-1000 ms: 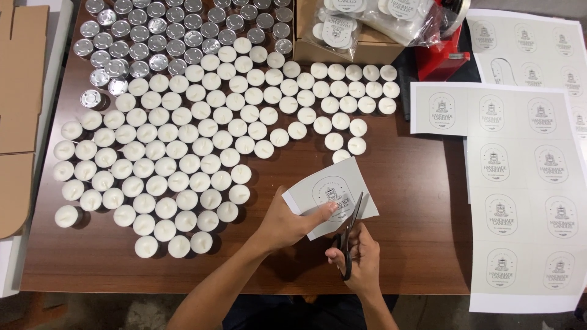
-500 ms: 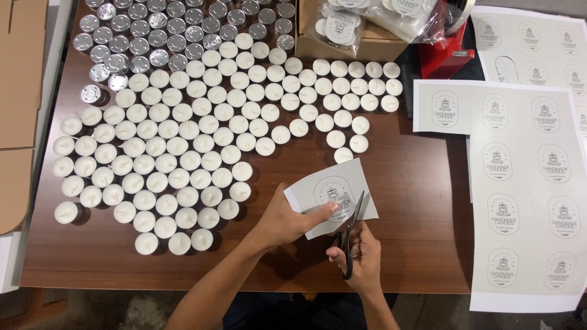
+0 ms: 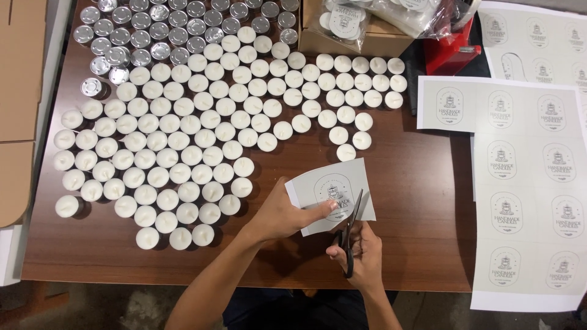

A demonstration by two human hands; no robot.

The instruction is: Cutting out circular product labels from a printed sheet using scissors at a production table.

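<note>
My left hand grips a small grey paper label with a printed oval emblem, held just above the brown table, thumb on top of the print. My right hand holds black scissors, whose blades point up and away from me and cut into the label's right part. Right of both hands lies a large sheet of the same printed labels.
Several white tealight candles cover the table's left and middle. Empty silver tealight cups fill the far left. A cardboard box with bagged candles and a red tape dispenser stand at the back. Flat cardboard lies left.
Both hands keep their grip on label and scissors; the label has tilted slightly. The view has shifted a little, moving the table's contents down and to the right.
</note>
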